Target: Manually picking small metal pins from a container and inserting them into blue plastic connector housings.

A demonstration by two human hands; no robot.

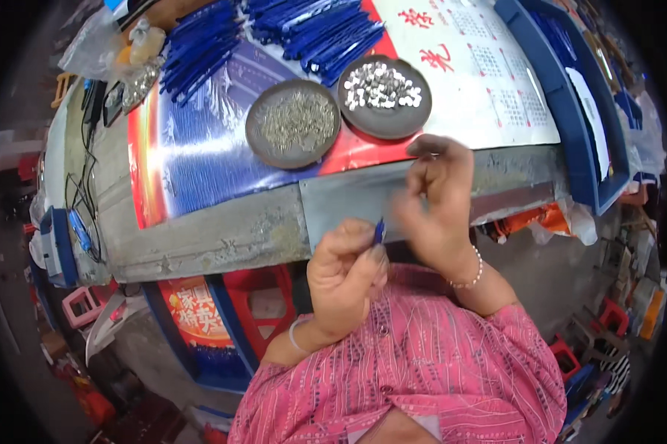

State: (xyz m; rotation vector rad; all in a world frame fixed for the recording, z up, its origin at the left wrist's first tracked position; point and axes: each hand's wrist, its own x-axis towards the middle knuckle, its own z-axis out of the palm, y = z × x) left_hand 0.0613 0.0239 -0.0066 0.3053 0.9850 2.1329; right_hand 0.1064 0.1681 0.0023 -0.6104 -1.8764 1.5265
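Note:
My left hand [346, 275] is closed in front of my chest, just off the table's near edge. Thumb and forefinger pinch a small blue piece [379, 231], whose narrow tip sticks up; the rest of it is hidden in the fingers. My right hand [443, 198] is raised to the right of it, below the dish of white pieces, fingers bent and smeared by motion. Whether it holds anything is unclear. A round dark dish [256, 143] of small metallic pins or screws lies ahead. Touching it on the right, another dark dish [385, 130] contains small silvery-white pieces.
Bundles of long blue strips [200, 46] lie at the back of the table [215, 244], on printed sheets. A blue bin [606, 194] stands at the right edge. Cables [84, 200] run down at the left. A red stool [263, 296] is under the table.

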